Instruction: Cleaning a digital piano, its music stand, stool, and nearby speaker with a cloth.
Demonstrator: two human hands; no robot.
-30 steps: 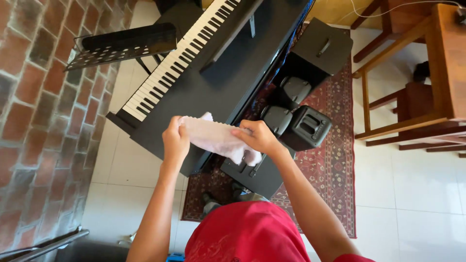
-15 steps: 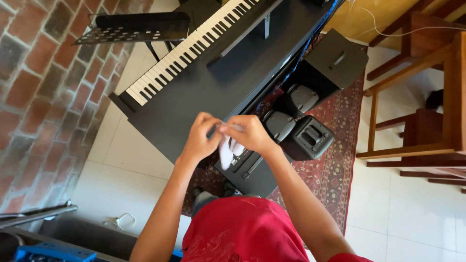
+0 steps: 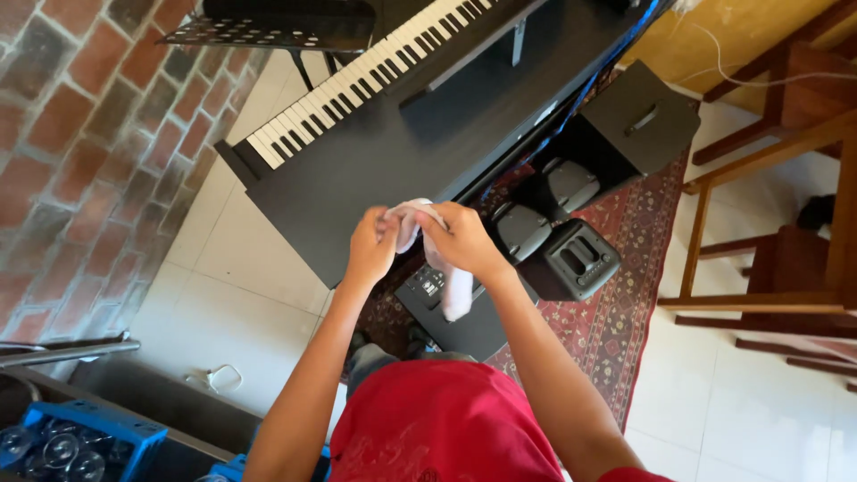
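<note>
Hands meet close together above the near edge of the black piano top [image 3: 393,170], both closed on one white cloth [image 3: 444,268]. The left hand [image 3: 370,250] pinches the bunched upper end of the cloth, fingers curled around it. The right hand [image 3: 460,239] grips the same bunch from the other side, knuckles up, and covers part of the fabric. The two hands are almost touching, with only the gathered cloth between them.

Position of the cloth: it is held in the air, not laid on the piano. Its long axis runs from the pinch point down toward the person, with the free tail hanging below the right hand, over the dark unit with a control panel [image 3: 451,308]. The tail lies on the right hand's side, so that hand is the nearer to it.

Surroundings: keyboard [image 3: 357,85] beyond the hands; black speakers [image 3: 576,259] on a patterned red rug [image 3: 643,268] to the right; wooden chair [image 3: 777,223] further right; brick wall [image 3: 80,152] on the left; a blue crate of glasses [image 3: 71,442] at lower left.
</note>
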